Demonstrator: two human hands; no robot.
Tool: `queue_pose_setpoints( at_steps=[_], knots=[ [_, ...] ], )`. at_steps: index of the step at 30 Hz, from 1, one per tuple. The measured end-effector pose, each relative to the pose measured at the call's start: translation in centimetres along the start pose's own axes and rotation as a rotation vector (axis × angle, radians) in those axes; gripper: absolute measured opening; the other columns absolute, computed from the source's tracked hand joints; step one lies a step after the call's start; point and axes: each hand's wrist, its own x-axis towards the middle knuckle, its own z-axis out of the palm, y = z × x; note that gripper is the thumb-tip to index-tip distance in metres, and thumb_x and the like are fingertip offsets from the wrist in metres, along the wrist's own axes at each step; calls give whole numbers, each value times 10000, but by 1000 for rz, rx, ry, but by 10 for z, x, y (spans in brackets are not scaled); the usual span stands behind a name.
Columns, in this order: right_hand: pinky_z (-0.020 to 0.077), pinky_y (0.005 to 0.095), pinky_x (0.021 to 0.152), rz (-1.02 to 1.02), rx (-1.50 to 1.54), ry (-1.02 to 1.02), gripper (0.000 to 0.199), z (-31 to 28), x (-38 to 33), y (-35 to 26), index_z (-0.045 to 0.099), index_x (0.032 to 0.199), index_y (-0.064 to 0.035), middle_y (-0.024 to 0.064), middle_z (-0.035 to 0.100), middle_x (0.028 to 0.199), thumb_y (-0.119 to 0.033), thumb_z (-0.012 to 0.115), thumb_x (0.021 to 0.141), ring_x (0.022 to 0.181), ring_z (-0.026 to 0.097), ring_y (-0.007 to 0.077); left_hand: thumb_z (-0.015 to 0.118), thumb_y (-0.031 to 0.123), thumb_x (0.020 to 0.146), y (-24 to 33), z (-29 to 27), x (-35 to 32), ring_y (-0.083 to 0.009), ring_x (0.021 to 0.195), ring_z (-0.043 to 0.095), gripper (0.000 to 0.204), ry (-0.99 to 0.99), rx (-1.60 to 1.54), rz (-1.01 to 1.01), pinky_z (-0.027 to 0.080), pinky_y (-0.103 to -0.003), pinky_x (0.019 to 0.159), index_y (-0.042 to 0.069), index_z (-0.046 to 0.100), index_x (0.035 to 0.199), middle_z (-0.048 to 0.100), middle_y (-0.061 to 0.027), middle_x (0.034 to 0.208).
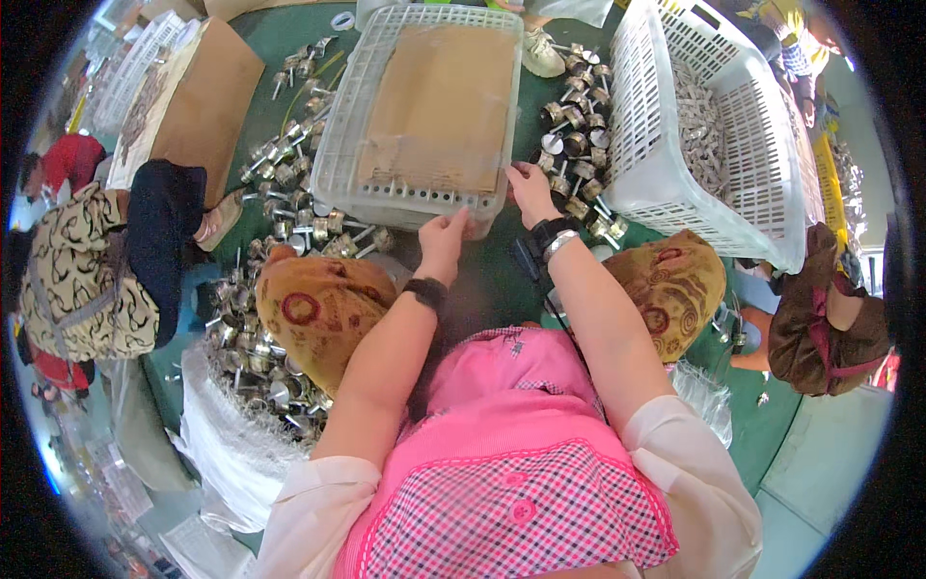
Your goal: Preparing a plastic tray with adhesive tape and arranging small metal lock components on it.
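Observation:
A translucent plastic bin [338,145] lies ahead of me, with a brown cardboard sheet [439,106] covering most of it. Along its near side, a row of small dark holes shows below the cardboard's ragged edge. My left hand [444,245] is closed on the bin's near rim, its fingertips partly hidden. At the near right corner, my right hand [531,193] pinches the rim between thumb and fingers. Both wrists carry dark bands, and the right one also has a silver watch [560,244].
Shiny metal parts with stems [280,183] lie heaped at the left, and more metal parts [576,145] sit right of the bin. A white slatted crate [666,183] holding metal pieces stands at right. A cardboard box [207,106] is at far left. Other people sit on both sides.

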Motion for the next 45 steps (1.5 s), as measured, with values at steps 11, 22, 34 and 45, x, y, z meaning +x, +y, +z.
queue_pose_setpoints(
  at_steps=[11,22,34,45],
  knots=[
    [474,265,580,180,140,-211,254,-4,-31,-9,566,971,17,50,589,818,-194,599,832,654,561,129,647,270,812,5,-3,-4,-127,629,553,274,-82,-61,-203,411,-252,575,9,618,732,618,-66,722],
    [407,241,577,83,61,-55,221,-8,-28,-12,587,953,7,27,587,809,-181,600,837,665,511,104,628,311,823,0,15,1,-127,632,567,335,-132,42,-128,406,-247,577,-14,615,744,631,-72,720],
    [431,264,668,41,78,9,235,-31,-5,-9,597,925,46,64,611,835,-165,603,822,734,536,131,608,267,837,-11,55,8,-135,613,561,312,-146,-60,-67,429,-255,592,-16,593,706,626,-89,695],
    [419,243,645,28,49,18,210,-38,-7,-13,600,934,49,50,602,815,-133,604,830,719,523,107,582,285,866,-26,67,4,-95,613,501,309,-131,-55,14,385,-244,570,-7,567,768,595,-46,707]
  ],
)
